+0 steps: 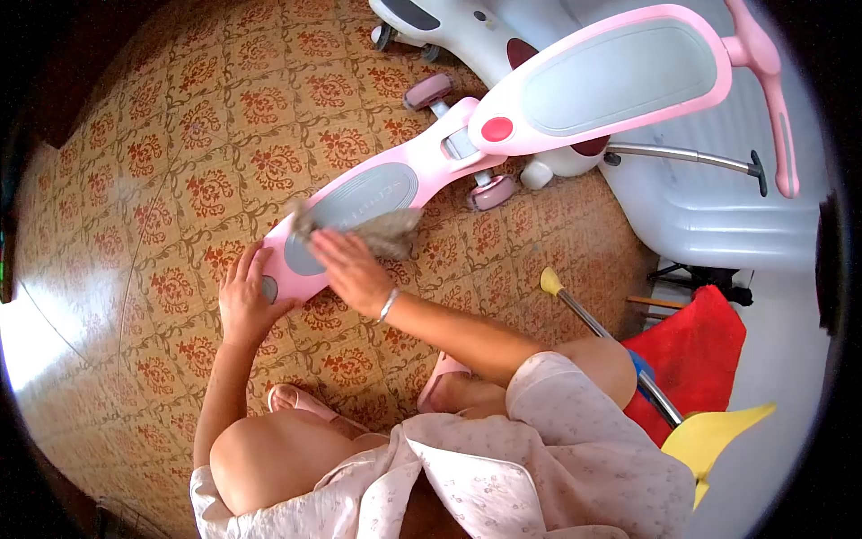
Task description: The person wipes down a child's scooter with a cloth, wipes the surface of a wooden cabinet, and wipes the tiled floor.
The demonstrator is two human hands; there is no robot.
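A pink ride-on swing car (435,166) with grey pads lies across the patterned floor, its handlebar end at upper right. My left hand (244,301) is closed round the narrow rear end at lower left, thumb on one side and fingers on the other. A greyish-brown cloth (386,234) lies bunched over the rear grey pad. On that cloth my right hand (348,271) presses with its fingers, and part of the cloth hangs past the pad's edge. A pale bracelet circles the right wrist.
Behind the pink car stands a white ride-on toy (467,31), partly hidden. Pale inflated-looking ribbed material (718,220) fills the right side. A red cloth (700,359) and a metal pole with yellow ends (575,305) are at lower right. My slippered feet are below.
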